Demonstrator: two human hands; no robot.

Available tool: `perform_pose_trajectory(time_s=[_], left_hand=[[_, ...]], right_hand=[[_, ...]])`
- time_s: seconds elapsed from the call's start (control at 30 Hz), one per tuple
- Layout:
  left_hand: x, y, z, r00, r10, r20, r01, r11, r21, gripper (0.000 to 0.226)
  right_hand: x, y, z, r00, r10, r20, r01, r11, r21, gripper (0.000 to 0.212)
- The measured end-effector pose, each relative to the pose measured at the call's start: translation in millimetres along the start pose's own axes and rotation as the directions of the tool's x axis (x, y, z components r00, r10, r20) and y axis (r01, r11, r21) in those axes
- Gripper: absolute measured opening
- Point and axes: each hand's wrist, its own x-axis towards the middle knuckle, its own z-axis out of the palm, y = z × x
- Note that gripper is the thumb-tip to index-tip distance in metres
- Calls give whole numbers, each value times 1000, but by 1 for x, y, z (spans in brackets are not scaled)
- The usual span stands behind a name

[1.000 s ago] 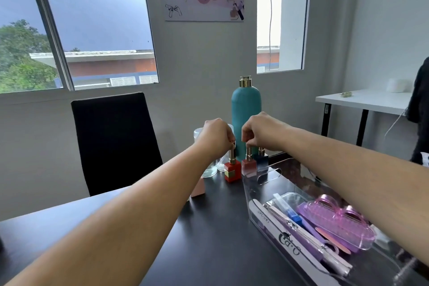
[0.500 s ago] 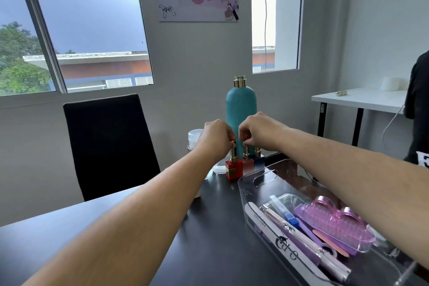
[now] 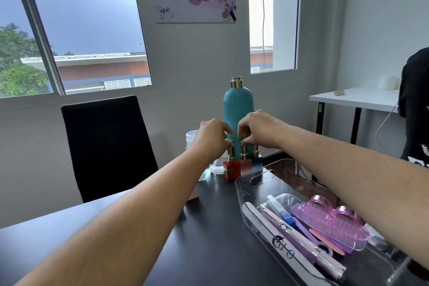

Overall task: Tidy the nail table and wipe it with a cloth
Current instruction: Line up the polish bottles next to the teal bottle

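Note:
Three small nail polish bottles with gold caps stand in a row at the far end of the black table (image 3: 209, 234). My left hand (image 3: 212, 138) pinches the gold cap of the red bottle (image 3: 231, 169). The cap of the pink bottle (image 3: 245, 165) beside it is pinched by my right hand (image 3: 257, 131). A dark blue bottle (image 3: 257, 160) stands at the right of the row, untouched. Behind them rises a tall teal bottle (image 3: 238, 114) with a gold top.
A clear plastic tray (image 3: 260, 175) at the right holds nail files, a pink brush and several tools. Clear jars (image 3: 191, 138) sit behind my left hand. A black chair (image 3: 106, 144) stands across the table. A white side table (image 3: 355, 97) and a person in black are at the far right.
The red bottle has come right, up against the pink one, closing the row. The view has swung slightly right; both hands stay on the caps.

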Motion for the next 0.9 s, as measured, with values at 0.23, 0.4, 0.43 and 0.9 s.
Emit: perform_pose_trajectory(time_s=[0.23,0.4,0.43,0.9], left_hand=[[-16,-6,-55,988,45,-144,-47,999,-12,4],[-51,-35,-95,992,-23,-123,27,999,36,8],[-60,-41,-98,994,-35,-106,40,998,47,11],[-110,-83,-82,993,-117,-4,117,993,-22,7]], right_hand=[[-9,-18,-27,995,-26,-96,34,996,81,10],[-18,-57,-27,994,-105,-36,109,983,149,14],[-19,-65,-26,992,-119,-30,122,979,161,15],[-6,-122,18,974,-153,168,134,984,122,26]])
